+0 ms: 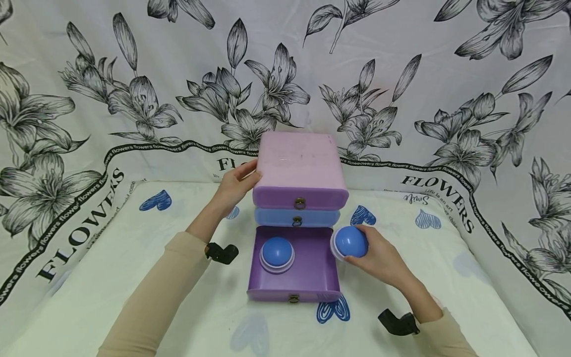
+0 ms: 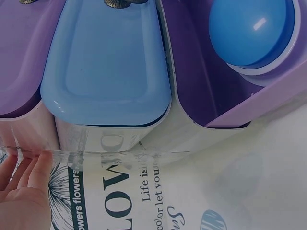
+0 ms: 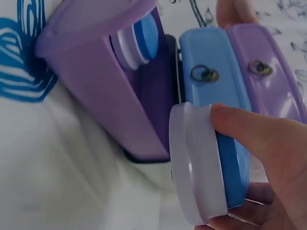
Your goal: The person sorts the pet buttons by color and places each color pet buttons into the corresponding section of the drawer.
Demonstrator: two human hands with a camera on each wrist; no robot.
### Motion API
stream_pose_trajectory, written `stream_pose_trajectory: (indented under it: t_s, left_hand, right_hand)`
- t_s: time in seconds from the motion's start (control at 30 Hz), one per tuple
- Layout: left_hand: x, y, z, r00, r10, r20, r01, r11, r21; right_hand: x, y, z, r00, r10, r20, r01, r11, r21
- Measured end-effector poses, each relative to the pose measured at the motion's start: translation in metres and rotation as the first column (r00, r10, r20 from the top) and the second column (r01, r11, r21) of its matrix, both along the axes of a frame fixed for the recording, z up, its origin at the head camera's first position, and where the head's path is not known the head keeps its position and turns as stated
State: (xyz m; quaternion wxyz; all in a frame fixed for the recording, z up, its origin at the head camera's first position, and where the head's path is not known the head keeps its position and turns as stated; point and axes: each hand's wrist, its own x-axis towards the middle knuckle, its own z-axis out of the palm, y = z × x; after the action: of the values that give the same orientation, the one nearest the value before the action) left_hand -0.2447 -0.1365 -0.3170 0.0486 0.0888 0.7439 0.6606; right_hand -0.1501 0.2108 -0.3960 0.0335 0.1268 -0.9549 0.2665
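Note:
My left hand [image 1: 236,187] rests on the left side of a small drawer cabinet [image 1: 301,158] with a pink top; in the left wrist view its fingertips touch the side wall, fingers fairly straight. The bottom purple drawer [image 1: 314,267] is pulled out. Inside, toward its left, sits a round button-like thing with a blue dome and white base [image 1: 276,253]. My right hand [image 1: 383,255] grips a matching blue-domed button [image 1: 350,243] at the drawer's right edge. In the right wrist view, the thumb and fingers pinch this button's sides, its white base [image 3: 196,163] tilted toward the drawer.
Above the pulled-out drawer are a closed blue drawer [image 1: 272,217] and a closed purple one [image 1: 276,197], each with a ring pull. A white cloth with blue hearts [image 1: 156,200] covers the table. Behind hangs a flower-printed sheet [image 1: 276,94].

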Motion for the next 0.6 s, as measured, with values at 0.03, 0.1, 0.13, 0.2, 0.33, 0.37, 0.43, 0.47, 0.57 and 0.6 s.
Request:
stream_pose_trajectory:
  t_s: [0.03,0.1,0.13,0.2,0.33,0.37,0.43,0.47,0.57,0.6]
  left_hand:
    - [0.000,0.000,0.000,1.000,0.000,0.000,0.000,1.000,-0.001]
    - [0.001,0.000,0.000,1.000,0.001,-0.001,-0.001,1.000,-0.002]
    - [0.001,0.000,0.000,1.000,0.000,-0.001,0.000,1.000,-0.004]
    - [0.002,0.000,0.001,1.000,0.000,-0.001,0.000,1.000,-0.005]
    - [0.001,0.000,0.001,1.000,0.001,0.003,-0.001,1.000,-0.005]
    - [-0.001,0.000,-0.002,1.000,-0.001,0.000,0.001,1.000,0.001]
    - [-0.006,-0.002,-0.008,1.000,-0.001,-0.009,0.001,1.000,0.004]
    - [-0.008,-0.002,-0.011,1.000,-0.002,-0.014,0.003,1.000,0.006]
    - [-0.014,-0.004,-0.019,1.000,-0.003,-0.027,0.003,1.000,0.012]
    - [-0.014,-0.004,-0.020,1.000,-0.001,-0.028,0.001,1.000,0.009]
  right_hand:
    - [0.001,-0.003,0.001,1.000,0.008,-0.003,-0.008,1.000,0.001]
    - [0.002,-0.009,0.003,1.000,0.025,-0.008,-0.025,1.000,0.000]
    - [0.002,-0.012,0.003,0.999,0.034,-0.009,-0.034,0.999,0.001]
    - [0.003,-0.017,0.005,0.998,0.055,-0.008,-0.055,0.998,0.005]
    - [0.005,-0.026,0.006,0.995,0.097,0.004,-0.097,0.995,0.009]
    - [0.005,-0.029,0.007,0.994,0.105,0.014,-0.105,0.994,0.005]
    - [0.006,-0.034,0.007,0.992,0.119,0.033,-0.119,0.993,-0.001]
    - [0.007,-0.036,0.007,0.991,0.127,0.045,-0.127,0.992,-0.004]
    - [0.008,-0.043,0.007,0.986,0.149,0.071,-0.149,0.989,-0.007]
    - [0.008,-0.045,0.006,0.984,0.160,0.074,-0.160,0.987,-0.001]
